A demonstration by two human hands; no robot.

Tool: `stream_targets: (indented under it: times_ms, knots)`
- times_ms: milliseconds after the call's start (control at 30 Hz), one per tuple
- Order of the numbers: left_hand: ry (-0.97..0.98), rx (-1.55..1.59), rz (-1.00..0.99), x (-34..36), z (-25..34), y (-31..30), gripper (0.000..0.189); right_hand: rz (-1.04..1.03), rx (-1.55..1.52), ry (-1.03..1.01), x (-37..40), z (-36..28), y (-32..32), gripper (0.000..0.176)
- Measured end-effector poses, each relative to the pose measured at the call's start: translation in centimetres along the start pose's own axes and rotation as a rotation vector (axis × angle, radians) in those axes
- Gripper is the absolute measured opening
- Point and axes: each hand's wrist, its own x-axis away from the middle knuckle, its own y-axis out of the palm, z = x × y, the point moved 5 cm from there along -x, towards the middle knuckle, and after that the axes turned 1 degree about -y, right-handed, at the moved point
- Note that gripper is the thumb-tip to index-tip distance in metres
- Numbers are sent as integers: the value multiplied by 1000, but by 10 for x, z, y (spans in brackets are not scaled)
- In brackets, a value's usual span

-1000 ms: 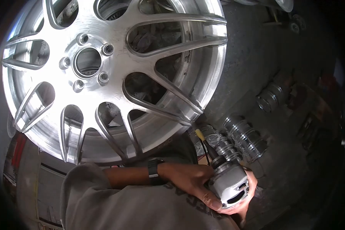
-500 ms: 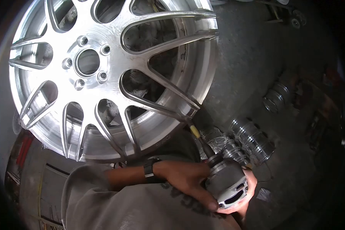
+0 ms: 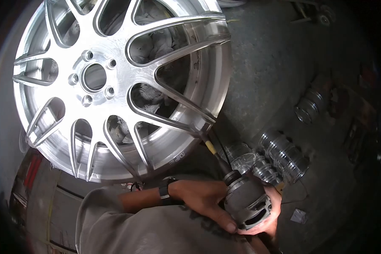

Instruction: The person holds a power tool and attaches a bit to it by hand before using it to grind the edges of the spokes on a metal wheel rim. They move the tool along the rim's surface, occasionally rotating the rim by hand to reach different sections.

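Observation:
A bare metal car wheel (image 3: 110, 80) fills the upper left, its split spokes facing up. Both my hands are around a dark die grinder (image 3: 243, 192) with a long narrow shaft and a yellow band (image 3: 210, 147). The shaft's end meets the outer end of a spoke at the lower right of the rim; the exact contact is hard to make out. My left hand (image 3: 203, 201), below a wristwatch, is closed on the near side of the grinder body. Wrapped round its rear end and far side is my right hand (image 3: 275, 207), its fingers partly hidden.
Stacks of shiny wheels (image 3: 283, 154) stand on the floor right of the grinder. Another stack (image 3: 307, 106) is farther right. A caster (image 3: 324, 19) shows at the top right. Red items (image 3: 31, 171) lie at the left, and a small pale packet (image 3: 299, 216) rests on the floor.
The wheel appears slightly lower and farther left in view, while the floor objects shift a little right. The grinder's shaft stays at the same spoke end, and both hands keep their hold.

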Motion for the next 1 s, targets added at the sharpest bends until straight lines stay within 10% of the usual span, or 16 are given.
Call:
stream_targets:
  times_ms: [167,600,733,833,900,933,1000]
  knots:
    - [32,73,59,-17,3,-2,61,-25,-15,118,24,16,-15,105]
    - [-129,-225,344,-78,-26,-14,59,186,-57,-484,33,97,-62,105]
    - [295,-599,742,-93,-41,-24,72,-10,-116,-192,44,160,-80,103]
    - [302,-658,864,-96,-52,-24,75,95,-195,-348,27,170,-59,104]
    - [388,-775,978,-94,-57,-17,78,759,357,-789,36,181,-43,102]
    - [398,-800,984,-95,-63,-16,78,759,348,-815,34,166,-54,102]
    - [582,-1033,992,-92,-65,1,79,-195,-377,-764,12,133,-59,97]
